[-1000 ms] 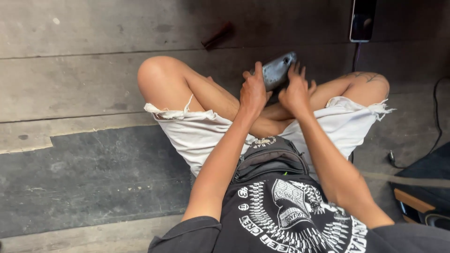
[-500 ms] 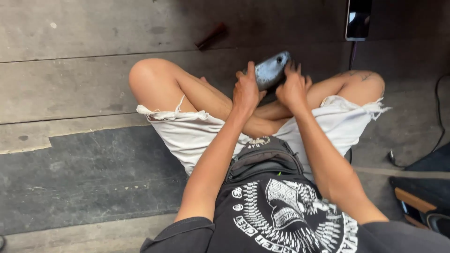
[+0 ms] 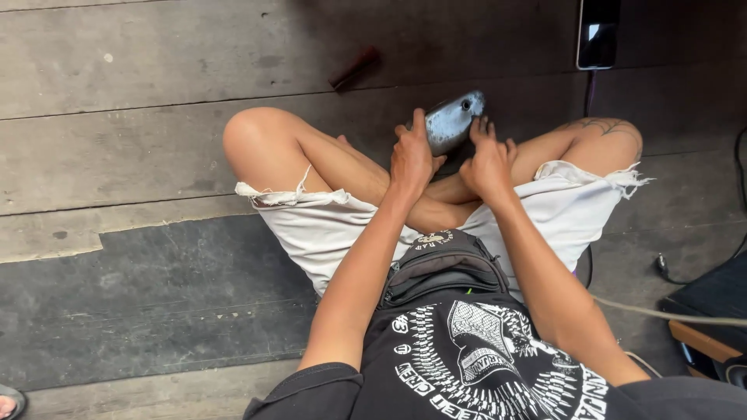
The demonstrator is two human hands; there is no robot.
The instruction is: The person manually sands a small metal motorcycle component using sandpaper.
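Hard to say what the grey metal piece (image 3: 454,120) actually is: it's a rounded, dull shell with a small hole near its far end, and its lower half is tucked behind the hands, so the full shape is anyone's guess. The underside of both palms is out of view too, and the crossed ankles are mostly covered. The phone (image 3: 598,33) at about 1 o'clock is cut off by the top edge, and there's a blurry reddish stick (image 3: 354,68) on the floor planks (image 3: 140,70) at 11 o'clock that I can't make out. The left hand (image 3: 412,159) is curled around the piece's near-left side with one finger stretched up along its edge, so the piece sits at roughly 1 o'clock from that hand. The right hand (image 3: 488,163) has its fingers loosely spread and laid on the piece's right edge, the piece at about 11 o'clock from it, held over the crossed legs. Compared with half a second back, the grip looks the same; the piece has tipped a little.
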